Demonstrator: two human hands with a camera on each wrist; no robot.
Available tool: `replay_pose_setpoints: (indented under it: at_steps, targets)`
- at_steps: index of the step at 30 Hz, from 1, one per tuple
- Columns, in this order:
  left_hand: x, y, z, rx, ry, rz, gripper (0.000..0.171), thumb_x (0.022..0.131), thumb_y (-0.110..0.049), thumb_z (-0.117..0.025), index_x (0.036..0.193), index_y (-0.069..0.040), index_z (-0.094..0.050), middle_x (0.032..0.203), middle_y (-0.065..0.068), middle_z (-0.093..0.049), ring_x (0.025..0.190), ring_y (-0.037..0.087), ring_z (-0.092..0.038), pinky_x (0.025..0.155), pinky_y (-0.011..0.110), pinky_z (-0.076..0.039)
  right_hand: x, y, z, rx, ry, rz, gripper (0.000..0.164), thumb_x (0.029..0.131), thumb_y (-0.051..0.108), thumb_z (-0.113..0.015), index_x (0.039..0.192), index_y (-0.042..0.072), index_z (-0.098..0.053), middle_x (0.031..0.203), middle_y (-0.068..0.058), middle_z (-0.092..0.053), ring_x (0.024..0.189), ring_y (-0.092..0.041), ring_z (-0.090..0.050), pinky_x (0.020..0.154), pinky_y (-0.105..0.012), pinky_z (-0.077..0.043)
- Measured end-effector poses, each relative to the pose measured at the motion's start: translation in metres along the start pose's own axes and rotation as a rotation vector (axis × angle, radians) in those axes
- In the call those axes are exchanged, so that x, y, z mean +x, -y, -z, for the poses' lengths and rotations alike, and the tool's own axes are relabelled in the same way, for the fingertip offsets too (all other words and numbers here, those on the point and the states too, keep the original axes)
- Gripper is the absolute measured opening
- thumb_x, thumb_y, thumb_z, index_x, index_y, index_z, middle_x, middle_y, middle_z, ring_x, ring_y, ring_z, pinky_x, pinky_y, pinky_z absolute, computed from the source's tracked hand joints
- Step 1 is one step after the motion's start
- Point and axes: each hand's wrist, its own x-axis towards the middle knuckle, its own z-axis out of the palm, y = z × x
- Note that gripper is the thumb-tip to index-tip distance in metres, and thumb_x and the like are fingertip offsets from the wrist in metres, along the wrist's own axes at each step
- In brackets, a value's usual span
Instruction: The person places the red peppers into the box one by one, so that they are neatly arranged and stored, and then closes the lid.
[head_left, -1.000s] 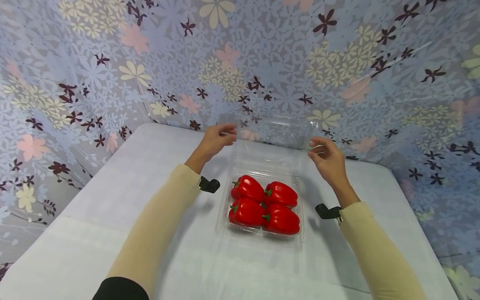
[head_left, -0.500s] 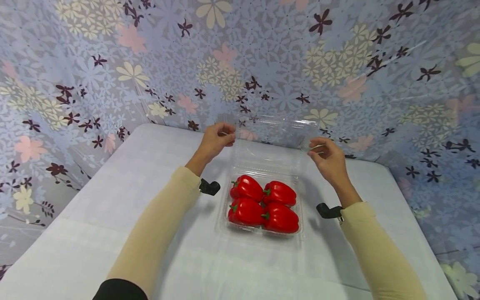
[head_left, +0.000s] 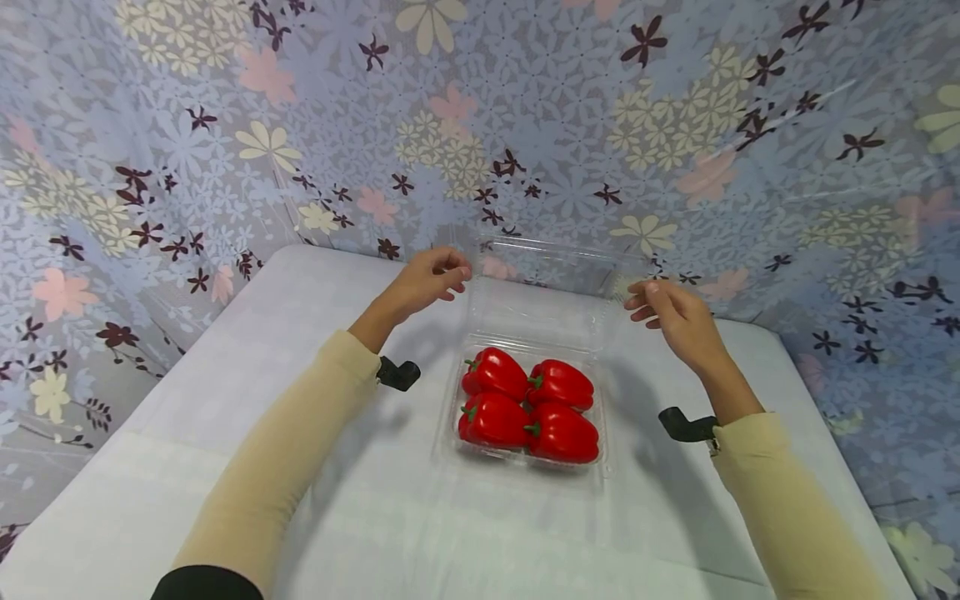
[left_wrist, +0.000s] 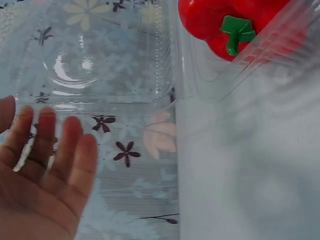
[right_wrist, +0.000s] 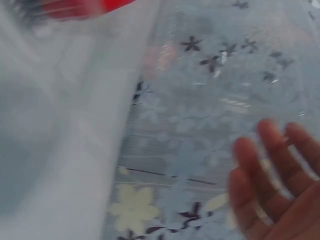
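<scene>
A clear plastic clamshell container (head_left: 459,457) sits on the table, its hinged lid (head_left: 543,317) swung up at the back. Several red bell peppers (head_left: 562,433) with green stems fill the base in two rows. To the left of the lid, my left hand (head_left: 420,285) has its fingers loosely extended; in the left wrist view that hand (left_wrist: 47,185) lies at the lid's edge (left_wrist: 100,109), and contact is hard to tell. Off the lid's right side, my right hand (head_left: 681,323) is apart from it with relaxed fingers. The right wrist view is blurred but shows the hand (right_wrist: 280,190) holding nothing.
A pale cloth covers the table (head_left: 247,367). Right behind its back edge hangs a flowered blue-grey curtain (head_left: 360,133), close to the raised lid. Black wrist cameras (head_left: 399,374) stick out beneath both hands.
My right hand has moved right, away from the lid, and its fingers have loosened. My left hand has loosened too, its forearm shifting slightly left. The lid still stands raised; the peppers stay put.
</scene>
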Motion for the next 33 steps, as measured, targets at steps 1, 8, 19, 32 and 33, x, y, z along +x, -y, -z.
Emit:
replay_pose_setpoints:
  at_steps: [1,8,19,32,33]
  targets:
    - [-0.001,-0.002,0.002,0.007,0.025,0.007,0.032,0.104,-0.024,-0.049,0.125,-0.001,-0.056,0.126,0.019,-0.060,0.115,0.036,-0.063,0.098,0.044,-0.057,0.001,0.005,0.003,-0.015,0.028,-0.032,0.055,0.108,0.040,-0.030,0.128,0.000,-0.062,0.109,-0.020,-0.070,0.085,0.003,-0.064,0.073,-0.016,-0.054]
    - [-0.011,-0.024,0.013,0.040,0.173,0.119,0.057,0.108,-0.042,-0.026,0.132,0.001,-0.054,0.134,0.021,-0.057,0.121,0.038,-0.060,0.104,0.048,-0.053,0.009,0.027,0.023,-0.087,0.217,-0.232,0.084,0.103,0.059,-0.011,0.129,-0.002,-0.062,0.118,-0.027,-0.070,0.093,-0.028,-0.072,0.077,-0.032,-0.058]
    - [-0.020,-0.052,0.015,0.057,0.242,0.333,0.085,0.099,-0.067,-0.016,0.140,-0.002,-0.052,0.141,0.020,-0.057,0.122,0.037,-0.061,0.108,0.050,-0.049,0.012,0.036,0.033,-0.040,0.462,-0.393,0.096,0.099,0.066,-0.004,0.138,-0.006,-0.053,0.131,-0.028,-0.061,0.111,-0.040,-0.069,0.095,-0.056,-0.056]
    - [-0.027,-0.056,0.010,0.025,0.254,0.427,0.090,0.097,-0.071,-0.021,0.145,0.001,-0.045,0.147,0.020,-0.053,0.131,0.035,-0.056,0.114,0.049,-0.043,0.003,0.039,0.036,0.069,0.587,-0.499,0.100,0.095,0.075,-0.005,0.151,-0.002,-0.037,0.148,-0.024,-0.046,0.120,-0.037,-0.064,0.100,-0.052,-0.053]
    - [-0.028,-0.057,0.009,0.022,0.251,0.427,0.090,0.097,-0.071,-0.021,0.145,0.001,-0.045,0.147,0.020,-0.053,0.132,0.035,-0.056,0.114,0.049,-0.043,0.002,0.039,0.036,0.069,0.583,-0.501,0.100,0.095,0.075,-0.005,0.151,-0.002,-0.036,0.148,-0.024,-0.046,0.119,-0.036,-0.064,0.099,-0.051,-0.053]
